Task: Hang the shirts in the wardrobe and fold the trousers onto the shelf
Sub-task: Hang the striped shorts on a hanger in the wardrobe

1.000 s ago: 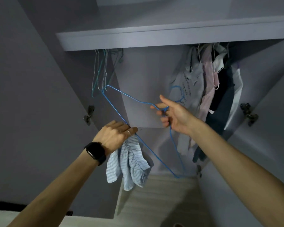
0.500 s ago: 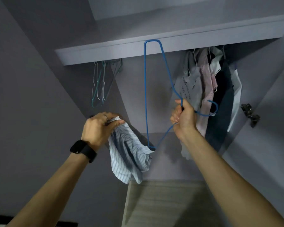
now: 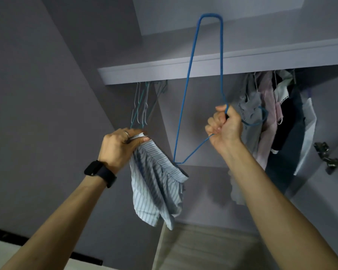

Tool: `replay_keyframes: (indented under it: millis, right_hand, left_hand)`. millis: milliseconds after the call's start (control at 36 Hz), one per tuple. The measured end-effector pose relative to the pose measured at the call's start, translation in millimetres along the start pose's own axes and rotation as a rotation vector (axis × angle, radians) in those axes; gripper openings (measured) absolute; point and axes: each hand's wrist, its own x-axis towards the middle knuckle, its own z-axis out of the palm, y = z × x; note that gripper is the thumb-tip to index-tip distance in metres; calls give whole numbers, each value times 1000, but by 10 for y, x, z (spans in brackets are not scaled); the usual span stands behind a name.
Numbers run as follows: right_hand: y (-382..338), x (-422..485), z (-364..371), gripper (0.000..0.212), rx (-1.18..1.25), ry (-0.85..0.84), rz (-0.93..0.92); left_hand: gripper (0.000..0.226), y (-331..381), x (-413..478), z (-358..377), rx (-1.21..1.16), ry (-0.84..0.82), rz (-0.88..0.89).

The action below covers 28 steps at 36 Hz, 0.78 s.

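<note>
**Shirt in hand, hanger not threaded yet**

I'm logging this as early-to-mid task. Several hung clothes (image 3: 269, 114) are already sitting on the rail at the right of the wardrobe, under the shelf (image 3: 183, 70), and a bunch of spare hangers (image 3: 142, 106) is hanging at the left. The striped shirt (image 3: 156, 188) is not going on a hanger yet as far as I'm seeing, so I'm judging that dressing it and hooking it on the rail are both left. No trousers are showing, so I cannot tell how that half is going.

The left hand (image 3: 121, 147) is gripping the striped shirt by a bunched top edge, fingers curled tight, with the cloth dangling below the wrist.

The right hand (image 3: 223, 127) is fisting round the blue hanger (image 3: 221, 55) at its neck. The hook is pointing right toward the hung clothes and the long body is standing up past the shelf. The hanger's low corner is sitting right at the shirt's upper edge; I cannot tell whether it's touching or inside.
</note>
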Motion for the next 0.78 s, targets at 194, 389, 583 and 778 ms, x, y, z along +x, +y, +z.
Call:
replay_keyframes:
  millis: [194, 389, 583, 778]
  right_hand:
    - [142, 45, 119, 60, -7, -29, 4]
    - [802, 19, -68, 61, -201, 1, 90]
    - [942, 17, -561, 49, -954, -102, -76]
    - [418, 138, -599, 47, -1219, -40, -327]
  left_hand:
    - [35, 53, 26, 7, -6, -10, -26]
    - [21, 261, 121, -18, -85, 54, -41]
    - [22, 41, 142, -294, -21, 142, -165]
    - [26, -287, -79, -345, 44, 79, -355]
